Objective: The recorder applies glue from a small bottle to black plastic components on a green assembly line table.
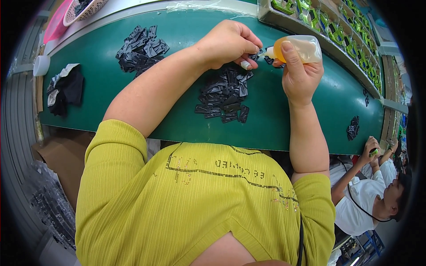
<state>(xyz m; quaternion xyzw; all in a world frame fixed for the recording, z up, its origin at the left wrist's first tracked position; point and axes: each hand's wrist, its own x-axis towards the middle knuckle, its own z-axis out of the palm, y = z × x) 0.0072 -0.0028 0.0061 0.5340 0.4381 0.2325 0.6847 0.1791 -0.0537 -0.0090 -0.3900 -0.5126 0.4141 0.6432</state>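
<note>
My left hand (230,43) is closed over the far middle of the green table (177,126), pinching a small black plastic part (254,56) at its fingertips. One of its fingers has a white wrap (245,65) at the tip. My right hand (303,75) grips a clear squeeze bottle (306,48) with amber liquid inside, tipped onto its side. The bottle's pale nozzle points left at the black part; whether they touch I cannot tell. Below my hands lies a loose pile of black plastic parts (225,93). A few more lie partly hidden behind the bottle.
Another heap of black parts (140,49) sits farther left, beside a black-and-white cloth (66,88) and a white cup (41,65). A long tray of green-and-black pieces (328,31) borders the far right. A co-worker (368,195) in white holds a green piece at right.
</note>
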